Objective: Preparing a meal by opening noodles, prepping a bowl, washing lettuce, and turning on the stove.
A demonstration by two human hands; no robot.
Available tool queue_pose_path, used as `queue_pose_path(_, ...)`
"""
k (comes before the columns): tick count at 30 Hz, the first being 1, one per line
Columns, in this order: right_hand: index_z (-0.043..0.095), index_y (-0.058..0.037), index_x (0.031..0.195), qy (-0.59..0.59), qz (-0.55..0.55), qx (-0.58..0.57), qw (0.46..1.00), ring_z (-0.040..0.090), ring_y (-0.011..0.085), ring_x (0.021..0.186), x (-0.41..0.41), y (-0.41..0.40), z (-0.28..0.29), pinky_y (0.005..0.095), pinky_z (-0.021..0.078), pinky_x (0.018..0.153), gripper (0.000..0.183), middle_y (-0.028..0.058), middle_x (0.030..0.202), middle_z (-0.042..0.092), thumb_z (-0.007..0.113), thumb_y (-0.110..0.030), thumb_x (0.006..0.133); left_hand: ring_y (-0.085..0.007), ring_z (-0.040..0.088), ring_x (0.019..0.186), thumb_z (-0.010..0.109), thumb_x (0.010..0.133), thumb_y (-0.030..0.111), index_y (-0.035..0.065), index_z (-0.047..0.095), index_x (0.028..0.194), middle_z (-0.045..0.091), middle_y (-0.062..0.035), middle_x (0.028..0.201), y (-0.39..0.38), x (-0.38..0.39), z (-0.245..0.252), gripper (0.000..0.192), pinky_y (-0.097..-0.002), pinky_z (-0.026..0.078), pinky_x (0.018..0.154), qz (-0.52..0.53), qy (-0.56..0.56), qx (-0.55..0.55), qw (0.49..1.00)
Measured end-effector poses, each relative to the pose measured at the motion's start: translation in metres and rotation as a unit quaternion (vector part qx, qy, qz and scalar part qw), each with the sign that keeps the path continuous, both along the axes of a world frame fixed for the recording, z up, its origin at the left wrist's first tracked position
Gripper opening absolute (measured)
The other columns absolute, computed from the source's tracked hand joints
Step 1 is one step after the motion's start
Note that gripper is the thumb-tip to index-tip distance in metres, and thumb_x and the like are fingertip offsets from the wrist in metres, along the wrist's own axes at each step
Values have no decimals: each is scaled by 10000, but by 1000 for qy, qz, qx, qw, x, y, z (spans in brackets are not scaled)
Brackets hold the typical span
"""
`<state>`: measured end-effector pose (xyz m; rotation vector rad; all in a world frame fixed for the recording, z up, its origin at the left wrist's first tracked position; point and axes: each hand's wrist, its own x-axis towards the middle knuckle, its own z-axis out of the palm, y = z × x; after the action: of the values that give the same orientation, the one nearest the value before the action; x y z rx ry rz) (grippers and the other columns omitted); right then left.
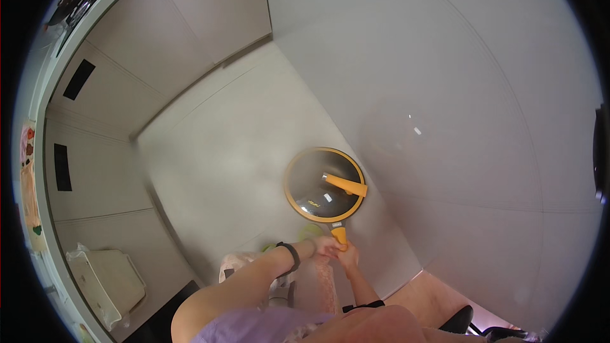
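A dark frying pan with an orange handle is held out low in front of me, over the floor. Covering it is a glass lid with an orange rim, a dark lower area and small writing. An orange lid handle lies across its right half and reaches the rim. My left hand closes on the end of the pan handle from the left. From the right, my right hand wraps the same end, touching the left one. The pan's inside is mostly hidden by the lid.
Beige cabinets run along the left below a pale countertop edge. An off-white bin hangs on a cabinet front. A smooth grey wall panel rises close to the pan's right. Behind my arms are my feet in green footwear.
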<state>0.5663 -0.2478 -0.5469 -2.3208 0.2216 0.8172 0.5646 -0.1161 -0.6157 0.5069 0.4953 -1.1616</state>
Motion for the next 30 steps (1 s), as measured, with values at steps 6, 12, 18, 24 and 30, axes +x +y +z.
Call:
queue_pose_path(6, 605, -113, 1001, -12, -12, -7, 1000, 607, 317, 863, -3, -2, -19, 382, 472, 732, 368, 156, 911, 634, 651, -315, 697, -159, 546, 963, 644, 804, 208, 103, 547, 1076, 589, -32, 1031, -8, 0, -27, 307, -353, 458, 847, 1, -8, -4, 1000)
queue_pose_path(12, 609, -117, 1004, -17, -47, -4, 999, 605, 318, 864, -2, -1, -45, 371, 468, 736, 342, 153, 907, 635, 627, -294, 713, -129, 543, 954, 646, 805, 219, 114, 552, 1071, 593, -18, 1014, -7, 1, -55, 301, -319, 439, 844, 2, -46, -34, 998)
queue_pose_path(18, 613, -95, 951, -24, -52, -17, 998, 606, 322, 853, -1, -11, -56, 368, 468, 742, 306, 150, 887, 636, 621, -288, 714, -135, 524, 991, 610, 826, 298, 130, 538, 1128, 568, -27, 1072, -8, 5, -61, 354, -338, 415, 873, -75, -88, 34, 993)
queue_pose_path(24, 552, -55, 1054, -16, 24, -66, 997, 610, 269, 816, 12, -26, -76, 364, 462, 711, 394, 137, 885, 629, 650, -202, 703, -175, 500, 1076, 502, 867, 385, 86, 493, 1205, 524, -75, 1177, 59, 2, -71, 451, -347, 387, 924, -173, -336, 249, 892)
queue_pose_path(30, 511, -37, 1059, 54, -17, 11, 998, 583, 333, 935, 22, -46, -112, 393, 455, 791, 463, 173, 1004, 602, 686, -276, 703, -196, 494, 1080, 554, 866, 290, 42, 474, 1213, 525, -85, 1195, 186, 3, 81, 434, -321, 390, 924, -27, -276, 362, 890)
